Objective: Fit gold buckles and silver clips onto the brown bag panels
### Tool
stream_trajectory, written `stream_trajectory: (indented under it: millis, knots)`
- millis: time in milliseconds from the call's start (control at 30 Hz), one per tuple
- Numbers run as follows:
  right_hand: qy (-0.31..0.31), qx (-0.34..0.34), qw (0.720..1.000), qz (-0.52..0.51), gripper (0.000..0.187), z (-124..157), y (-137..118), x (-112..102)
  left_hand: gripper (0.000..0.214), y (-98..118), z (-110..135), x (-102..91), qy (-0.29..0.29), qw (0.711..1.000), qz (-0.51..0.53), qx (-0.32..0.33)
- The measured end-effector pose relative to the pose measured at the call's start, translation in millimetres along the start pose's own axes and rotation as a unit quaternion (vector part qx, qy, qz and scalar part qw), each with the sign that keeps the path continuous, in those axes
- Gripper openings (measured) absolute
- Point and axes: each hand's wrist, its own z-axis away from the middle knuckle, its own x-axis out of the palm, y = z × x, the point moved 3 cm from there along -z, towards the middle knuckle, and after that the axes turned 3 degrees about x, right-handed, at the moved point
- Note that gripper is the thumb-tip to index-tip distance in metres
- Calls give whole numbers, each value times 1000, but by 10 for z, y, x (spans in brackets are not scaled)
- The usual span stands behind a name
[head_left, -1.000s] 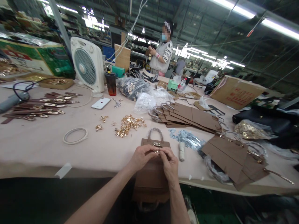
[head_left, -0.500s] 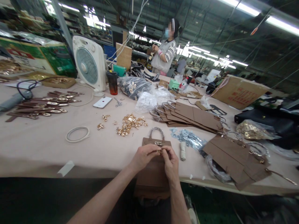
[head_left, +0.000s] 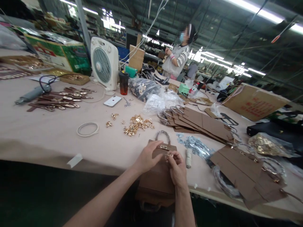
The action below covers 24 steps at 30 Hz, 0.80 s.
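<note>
A brown handbag panel lies over the table's front edge and hangs toward my lap, its plastic-wrapped handle on the table. A gold clasp plate is fixed near its top. My left hand rests over the panel's left side, thumb and fingers spread, with nothing in it. Between the thumb and fingers of my right hand is a small gold metal fitting, just below the clasp plate. Loose gold fittings lie in a pile beyond my hands.
Right of my hands are a small pale roll, thin silvery plates and stacked brown panels. To the left lie a tape ring, a phone, brown straps and a fan. A person stands across the table.
My left hand has let go of the small fitting and opened, drawing slightly away. The fitting stays in my right hand. The camera view has swung left.
</note>
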Motion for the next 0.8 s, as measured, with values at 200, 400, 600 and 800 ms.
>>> stream_trajectory:
  millis: [200, 400, 600, 800]
  knots:
    - [104, -55, 992, -56, 26, -46, 5, -82, 66, -45, -134, 176, -111, 980, -166, 26]
    - [151, -77, 982, -87, 26, -65, 6, -130, 42, 155, 83, 348, -169, 939, -293, 65]
    - [158, -75, 984, 42, 33, -105, 1, -55, 35, 273, 271, 297, -194, 919, -334, 75]
    - [72, -114, 953, 271, 27, -290, -138, -18, 32, 316, 254, 268, -194, 919, -335, 68]
